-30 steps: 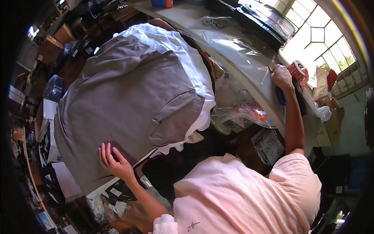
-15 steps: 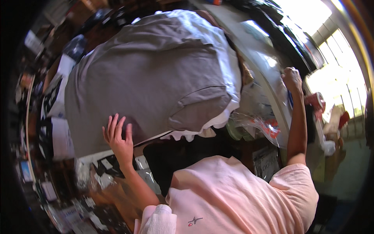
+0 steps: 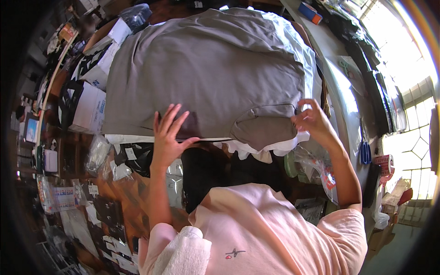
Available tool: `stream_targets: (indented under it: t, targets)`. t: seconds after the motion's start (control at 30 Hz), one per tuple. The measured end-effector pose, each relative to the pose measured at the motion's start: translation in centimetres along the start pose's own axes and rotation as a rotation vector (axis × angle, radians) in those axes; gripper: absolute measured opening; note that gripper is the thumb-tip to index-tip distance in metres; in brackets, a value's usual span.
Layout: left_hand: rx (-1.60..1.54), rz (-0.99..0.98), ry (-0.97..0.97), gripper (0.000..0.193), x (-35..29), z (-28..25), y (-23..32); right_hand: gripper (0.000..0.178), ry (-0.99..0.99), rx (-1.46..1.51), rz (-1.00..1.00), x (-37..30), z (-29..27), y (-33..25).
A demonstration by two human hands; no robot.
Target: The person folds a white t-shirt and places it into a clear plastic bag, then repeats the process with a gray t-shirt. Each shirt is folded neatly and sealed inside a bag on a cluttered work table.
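A grey-brown shirt (image 3: 206, 78) is spread over a pile of white cloth (image 3: 310, 68), its short sleeve (image 3: 266, 126) folded out at the near right. My left hand (image 3: 169, 135) rests on the shirt's near edge with fingers spread. Beside it the cloth shows a darker patch. At the sleeve's right end is my right hand (image 3: 314, 121), its fingers bent in and the thumb close to them. Whatever small thing may be between those fingertips cannot be made out.
To the right runs a grey table (image 3: 337, 78) with blue-handled scissors (image 3: 365, 149), a roll of red tape (image 3: 385, 166) and an orange-and-blue box (image 3: 310, 13). White cartons (image 3: 88, 107) stand left of the pile. Plastic-wrapped packets (image 3: 98, 153) lie near the left front.
My right hand has come from the table at the right to the sleeve's end. My left hand stays on the shirt's near edge. The view has shifted.
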State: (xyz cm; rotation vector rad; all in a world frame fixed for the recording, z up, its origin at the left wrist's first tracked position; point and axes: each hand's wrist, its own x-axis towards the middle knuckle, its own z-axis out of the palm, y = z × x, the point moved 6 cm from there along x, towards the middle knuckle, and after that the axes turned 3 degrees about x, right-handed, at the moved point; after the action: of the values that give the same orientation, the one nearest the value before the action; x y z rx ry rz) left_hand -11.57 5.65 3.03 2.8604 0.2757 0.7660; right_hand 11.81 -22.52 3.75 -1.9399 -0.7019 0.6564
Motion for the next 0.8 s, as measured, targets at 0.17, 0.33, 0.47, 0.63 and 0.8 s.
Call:
stream_targets:
  t: [0.17,0.33,0.47,0.63,0.8]
  targets:
    - [-0.042,0.092,-0.033,0.065,2.4,1.5,2.5,0.055,0.082,-0.252,0.012,-1.7,1.3,-2.9]
    - [-0.006,0.155,-0.035,0.064,2.4,3.2,1.8,0.062,0.142,-0.185,0.182,-1.4,1.2,-0.9]
    - [-0.041,0.112,-0.036,0.074,2.8,1.9,3.9,0.028,0.068,0.276,0.042,-1.9,1.5,-3.9]
    - [0.274,-0.210,0.301,0.054,3.1,-0.7,-4.0,0.040,0.280,0.689,-0.557,-6.1,-9.3,-6.9]
    - [0.062,-0.583,0.897,0.040,-8.4,-8.0,-18.2,0.044,0.290,1.152,-0.828,-10.9,-15.5,-6.6]
